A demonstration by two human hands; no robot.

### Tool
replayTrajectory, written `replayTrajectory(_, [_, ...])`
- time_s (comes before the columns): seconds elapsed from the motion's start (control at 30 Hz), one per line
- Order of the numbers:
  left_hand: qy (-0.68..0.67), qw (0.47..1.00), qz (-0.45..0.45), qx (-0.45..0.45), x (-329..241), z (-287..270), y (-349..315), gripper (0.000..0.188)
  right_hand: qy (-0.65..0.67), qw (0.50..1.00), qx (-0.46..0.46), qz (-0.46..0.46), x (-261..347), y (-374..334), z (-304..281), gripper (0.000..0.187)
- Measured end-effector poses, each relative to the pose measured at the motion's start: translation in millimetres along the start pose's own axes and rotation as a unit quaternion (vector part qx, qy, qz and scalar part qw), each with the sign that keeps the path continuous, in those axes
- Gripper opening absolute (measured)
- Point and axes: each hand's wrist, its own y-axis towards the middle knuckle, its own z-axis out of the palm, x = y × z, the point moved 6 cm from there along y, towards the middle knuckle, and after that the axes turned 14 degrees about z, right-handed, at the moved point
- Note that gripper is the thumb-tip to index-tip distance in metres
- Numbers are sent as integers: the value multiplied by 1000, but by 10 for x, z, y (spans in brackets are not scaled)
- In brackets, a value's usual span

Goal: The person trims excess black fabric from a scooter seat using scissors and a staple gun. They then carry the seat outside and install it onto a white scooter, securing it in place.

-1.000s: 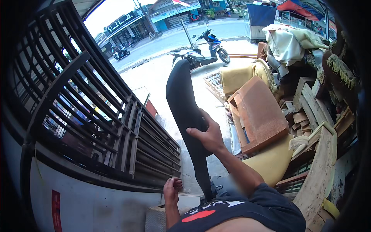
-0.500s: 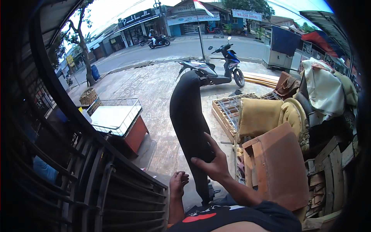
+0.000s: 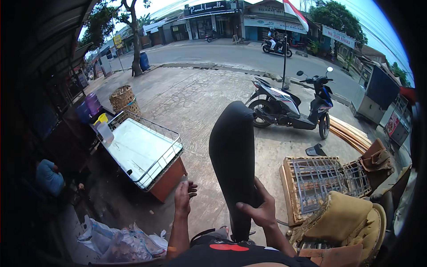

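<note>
A long black motorcycle seat [image 3: 233,151] stands upright in front of my body, its broad rounded end at the top. My right hand [image 3: 262,209] grips its lower right side, with the thumb lying across the black cover and the other fingers partly hidden at its edge. To the left of the seat, apart from it, my left hand [image 3: 183,196] is raised with loosely bent fingers and nothing visible in it. The seat's lower end reaches down near my dark shirt, where its underside is hidden.
A white-topped cart [image 3: 140,151] with a wire rail stands left, near a woven basket [image 3: 124,100]. A motorbike [image 3: 289,104] is parked ahead. Right are a webbed wooden frame [image 3: 311,182] and a worn yellow chair [image 3: 344,218]. Plastic sacks [image 3: 129,240] lie lower left; a person [image 3: 50,178] is beyond.
My view has swung left, past the dark gate. I have carried the seat along, still in my right hand. My left hand's fingers have loosened. A rider on the road has moved right.
</note>
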Motion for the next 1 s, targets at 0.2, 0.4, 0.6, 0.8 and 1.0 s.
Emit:
replayTrajectory(0.2, [-250,963,0,103,503,1292,2678,44,-10,992,105,-74,452,2012,-438,89])
replayTrajectory(0.4, [-297,947,-95,73,1770,2075,4597,47,40,978,187,-81,102,4580,-1023,80])
replayTrajectory(0.6, [-225,961,-143,-73,2417,2014,6071,51,-206,929,277,-136,-110,7372,-393,95])
replayTrajectory(0.8, [-165,946,-138,-242,3008,1614,7243,57,-259,878,402,3,-1839,9076,-628,103])
replayTrajectory(1.0, [-166,952,-61,-251,3499,1599,9497,62,-325,913,211,130,-3039,11127,-1567,80])
